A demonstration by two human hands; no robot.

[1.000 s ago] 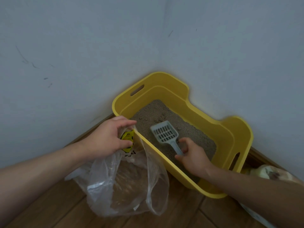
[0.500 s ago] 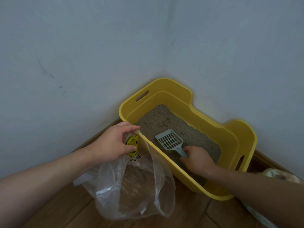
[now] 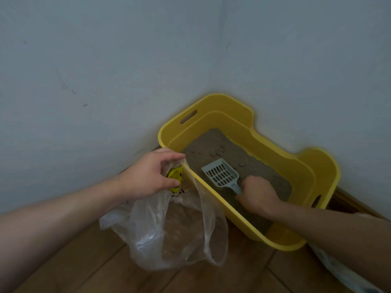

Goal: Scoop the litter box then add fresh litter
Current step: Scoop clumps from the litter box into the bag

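I face a corner where two pale grey walls (image 3: 105, 60) meet, the left one marked with a few dark scuffs (image 3: 63, 83). Under me runs a wooden plank floor (image 3: 88, 269), with a brown skirting board (image 3: 351, 201) along the right wall. The light is dim and even.

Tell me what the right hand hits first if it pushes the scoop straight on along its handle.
Probably the small clumps on the grey litter, then the yellow plastic box's far wall. The right hand points its pale slotted scoop that way; depth is unclear.
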